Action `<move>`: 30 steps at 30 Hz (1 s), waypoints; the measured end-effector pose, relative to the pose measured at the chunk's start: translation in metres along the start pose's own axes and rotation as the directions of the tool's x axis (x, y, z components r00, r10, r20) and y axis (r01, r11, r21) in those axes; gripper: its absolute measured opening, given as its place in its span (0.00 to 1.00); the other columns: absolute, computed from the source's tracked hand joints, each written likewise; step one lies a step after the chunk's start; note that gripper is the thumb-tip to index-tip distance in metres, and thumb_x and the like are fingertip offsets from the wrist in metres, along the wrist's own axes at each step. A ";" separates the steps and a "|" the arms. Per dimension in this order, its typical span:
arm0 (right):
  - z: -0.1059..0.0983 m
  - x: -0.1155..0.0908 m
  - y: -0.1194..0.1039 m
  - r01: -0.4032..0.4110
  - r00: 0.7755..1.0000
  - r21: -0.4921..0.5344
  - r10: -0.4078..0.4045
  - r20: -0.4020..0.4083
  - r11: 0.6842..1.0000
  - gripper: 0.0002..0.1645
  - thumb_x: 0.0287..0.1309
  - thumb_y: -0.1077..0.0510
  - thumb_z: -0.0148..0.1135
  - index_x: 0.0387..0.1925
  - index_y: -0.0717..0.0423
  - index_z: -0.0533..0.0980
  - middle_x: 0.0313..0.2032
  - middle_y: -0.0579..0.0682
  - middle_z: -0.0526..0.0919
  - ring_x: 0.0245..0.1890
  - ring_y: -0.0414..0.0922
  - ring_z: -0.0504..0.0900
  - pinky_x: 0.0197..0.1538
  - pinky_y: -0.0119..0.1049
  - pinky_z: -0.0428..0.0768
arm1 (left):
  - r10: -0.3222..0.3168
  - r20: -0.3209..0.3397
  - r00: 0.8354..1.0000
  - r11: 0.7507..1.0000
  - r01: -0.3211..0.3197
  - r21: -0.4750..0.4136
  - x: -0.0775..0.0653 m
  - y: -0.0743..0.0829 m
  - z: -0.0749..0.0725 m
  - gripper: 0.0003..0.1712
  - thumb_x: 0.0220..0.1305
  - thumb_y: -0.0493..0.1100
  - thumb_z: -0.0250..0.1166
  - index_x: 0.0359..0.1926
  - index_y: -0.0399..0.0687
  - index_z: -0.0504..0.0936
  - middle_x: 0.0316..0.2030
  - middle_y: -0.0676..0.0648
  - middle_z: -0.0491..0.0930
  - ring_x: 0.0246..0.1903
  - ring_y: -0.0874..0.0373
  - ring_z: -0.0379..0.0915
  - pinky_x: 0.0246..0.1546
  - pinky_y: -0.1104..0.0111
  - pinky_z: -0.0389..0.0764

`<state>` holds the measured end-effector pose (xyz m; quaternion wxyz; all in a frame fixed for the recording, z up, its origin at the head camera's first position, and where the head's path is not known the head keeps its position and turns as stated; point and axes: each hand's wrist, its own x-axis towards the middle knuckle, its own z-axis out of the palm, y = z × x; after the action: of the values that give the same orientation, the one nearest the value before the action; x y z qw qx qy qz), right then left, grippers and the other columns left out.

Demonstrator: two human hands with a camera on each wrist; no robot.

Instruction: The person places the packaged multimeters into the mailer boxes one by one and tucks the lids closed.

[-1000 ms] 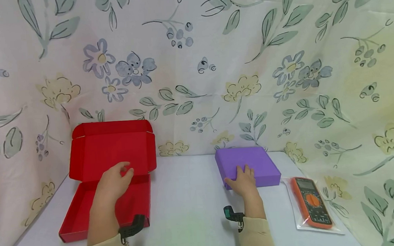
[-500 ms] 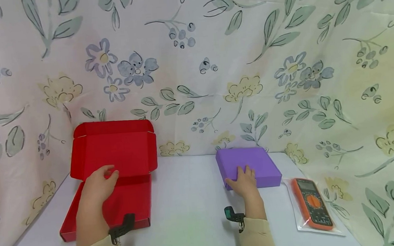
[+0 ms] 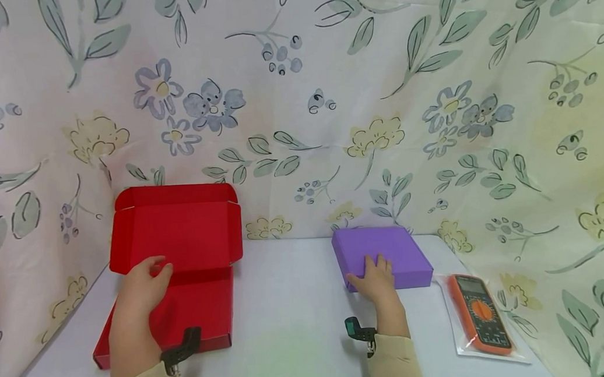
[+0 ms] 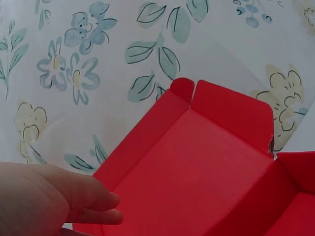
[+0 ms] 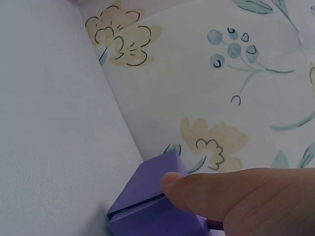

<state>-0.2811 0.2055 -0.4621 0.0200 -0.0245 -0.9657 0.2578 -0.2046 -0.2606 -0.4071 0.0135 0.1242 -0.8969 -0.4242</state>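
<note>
A red cardboard box (image 3: 200, 312) lies on the left of the table, its lid (image 3: 179, 232) raised at the back. Over the box's left part hovers my left hand (image 3: 143, 287), with fingers loosely bent and nothing in them. The left wrist view shows its fingertips near the inside of the raised red lid (image 4: 172, 162). At the right, my right hand (image 3: 375, 280) rests on a closed purple box (image 3: 401, 251). Its fingers are spread over the top near the front left corner. In the right wrist view the thumb (image 5: 184, 189) touches the purple box's side (image 5: 147, 182) by the lid seam.
An orange and black multimeter (image 3: 480, 313) in a clear plastic bag lies to the right of the purple box. A floral cloth (image 3: 296, 107) hangs behind and at both sides of the white table (image 3: 284, 306). White tabletop separates the two boxes.
My left hand has moved left across the red box. My right hand stays on the purple box. The whole head view has shifted slightly.
</note>
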 end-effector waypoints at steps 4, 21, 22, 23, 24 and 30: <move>0.002 0.000 0.002 -0.002 1.000 0.008 0.002 0.002 1.000 0.51 0.64 0.47 0.67 0.74 0.74 0.56 0.74 0.79 0.44 0.75 0.76 0.39 0.71 0.72 0.48 | -0.006 -0.006 1.000 1.000 0.006 0.007 0.000 -0.003 -0.001 0.40 0.76 0.51 0.55 0.76 0.30 0.55 0.67 0.21 0.59 0.61 0.24 0.61 0.50 0.38 0.79; 0.000 -0.001 0.000 -0.004 1.000 0.018 0.004 0.005 1.000 0.51 0.64 0.48 0.67 0.74 0.75 0.56 0.74 0.79 0.44 0.75 0.76 0.39 0.71 0.72 0.48 | -0.080 -0.099 0.992 0.997 0.079 -0.011 0.002 -0.011 -0.002 0.40 0.75 0.49 0.56 0.77 0.30 0.54 0.67 0.20 0.58 0.60 0.22 0.60 0.49 0.35 0.78; 0.000 -0.001 0.000 -0.004 1.000 0.017 0.004 0.006 1.000 0.51 0.64 0.48 0.67 0.74 0.75 0.55 0.74 0.79 0.44 0.75 0.76 0.39 0.71 0.72 0.48 | -0.085 -0.103 0.991 0.996 0.084 -0.014 0.002 -0.012 -0.002 0.40 0.76 0.49 0.55 0.77 0.30 0.54 0.67 0.20 0.58 0.61 0.22 0.60 0.49 0.34 0.78; 0.000 -0.001 0.000 -0.003 1.000 0.014 0.003 0.005 1.000 0.51 0.64 0.48 0.67 0.74 0.75 0.55 0.74 0.79 0.44 0.75 0.76 0.39 0.71 0.72 0.48 | -0.092 -0.108 0.990 0.996 0.091 -0.018 0.003 -0.013 -0.002 0.39 0.76 0.49 0.54 0.77 0.30 0.54 0.68 0.20 0.58 0.61 0.22 0.60 0.50 0.34 0.77; 0.000 -0.001 0.000 -0.002 1.000 0.014 0.002 0.006 1.000 0.51 0.64 0.48 0.67 0.74 0.75 0.55 0.74 0.79 0.44 0.75 0.76 0.40 0.71 0.72 0.48 | -0.099 -0.112 0.989 0.995 0.097 -0.021 0.003 -0.013 -0.002 0.39 0.76 0.49 0.53 0.77 0.30 0.54 0.68 0.20 0.58 0.61 0.22 0.59 0.50 0.34 0.77; 0.002 0.000 0.001 -0.003 1.000 0.020 0.003 0.007 1.000 0.51 0.65 0.48 0.66 0.74 0.75 0.55 0.74 0.79 0.44 0.75 0.76 0.39 0.71 0.72 0.47 | -0.125 -0.142 0.982 0.992 0.123 -0.023 0.006 -0.017 -0.002 0.38 0.77 0.49 0.51 0.76 0.29 0.54 0.67 0.20 0.57 0.63 0.21 0.56 0.52 0.34 0.76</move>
<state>-0.2812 0.2054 -0.4640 0.0165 -0.0249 -0.9631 0.2674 -0.2063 -0.2739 -0.4197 0.0525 0.2097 -0.8811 -0.4206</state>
